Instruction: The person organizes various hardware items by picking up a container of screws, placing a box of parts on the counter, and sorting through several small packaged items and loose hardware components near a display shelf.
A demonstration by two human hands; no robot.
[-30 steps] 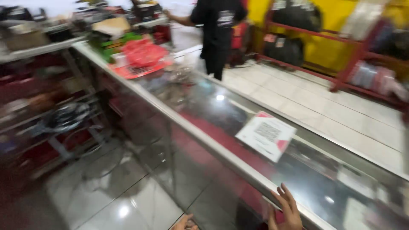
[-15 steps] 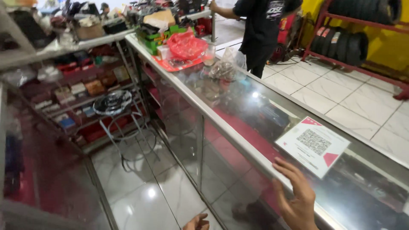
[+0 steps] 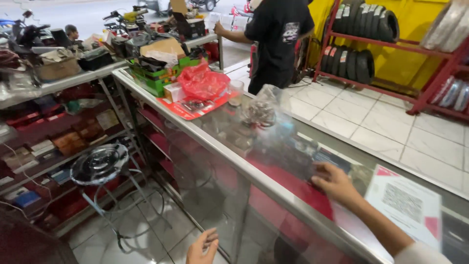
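Head view: the right hand (image 3: 333, 182) lies palm-down on the glass counter top (image 3: 293, 146), fingers spread loosely and flat — it grips nothing. Its fingertips touch the edge of a clear plastic bag (image 3: 273, 124) that lies crumpled on the glass, with a coiled metal part showing through it. Just beside the forearm, toward the right, a white-and-pink printed sheet (image 3: 408, 203) lies flat on the counter.

The left hand (image 3: 202, 247) hangs low at the bottom edge, over the tiled floor behind the counter, fingers half curled and holding nothing.

Farther along the counter sit a red plastic bag (image 3: 205, 82) and a small clear cup (image 3: 236, 92). A round metal stool (image 3: 99, 164) stands in the aisle. 1 person in a black shirt (image 3: 278, 34) stands beyond the counter, near racks of tyres (image 3: 364, 22).
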